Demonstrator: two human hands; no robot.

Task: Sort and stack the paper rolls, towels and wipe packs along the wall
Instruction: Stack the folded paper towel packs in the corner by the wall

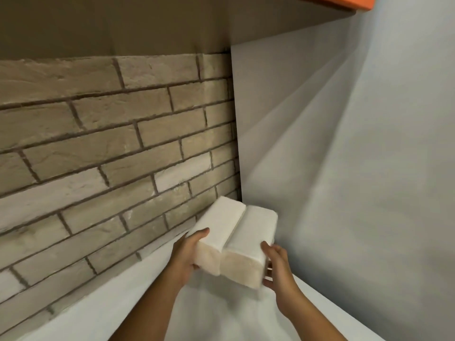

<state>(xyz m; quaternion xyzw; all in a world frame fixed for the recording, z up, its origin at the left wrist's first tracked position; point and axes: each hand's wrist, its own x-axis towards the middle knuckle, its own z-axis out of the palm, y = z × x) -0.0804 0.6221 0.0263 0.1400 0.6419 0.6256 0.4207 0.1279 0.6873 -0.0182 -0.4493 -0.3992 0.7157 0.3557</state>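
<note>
**Fingers [268, 251] clamp two towel bundles together just short of the corner**

Largest in view is the brick wall [110, 148], running along the left and back; it is the line the goods are meant to be stacked against. It meets a plain grey side wall [369, 168] on the right, and the two form a corner that would hold a stack steady on two sides. Below them lies the white surface [123, 303], bare where it shows along the foot of the bricks. A strip of orange edge [344, 1] crosses the top right.

Near that corner sit the task's things: a left towel bundle [219, 225] and a right towel bundle [256, 232], both white folded paper. They lie side by side, long sides touching, far ends pointing into the corner. The near ends look raised off the surface. Whether the far ends rest on it cannot be told.

The left hand [189, 254] grips the outer side of the left towel bundle, thumb over the top and the other fingers curled beneath. The right hand [277, 264] presses in on the right towel bundle from the opposite side, its fingers curled round the near edge. Squeezing from both sides likely keeps the pair moving as one block, so both can be set down squarely together.
</note>
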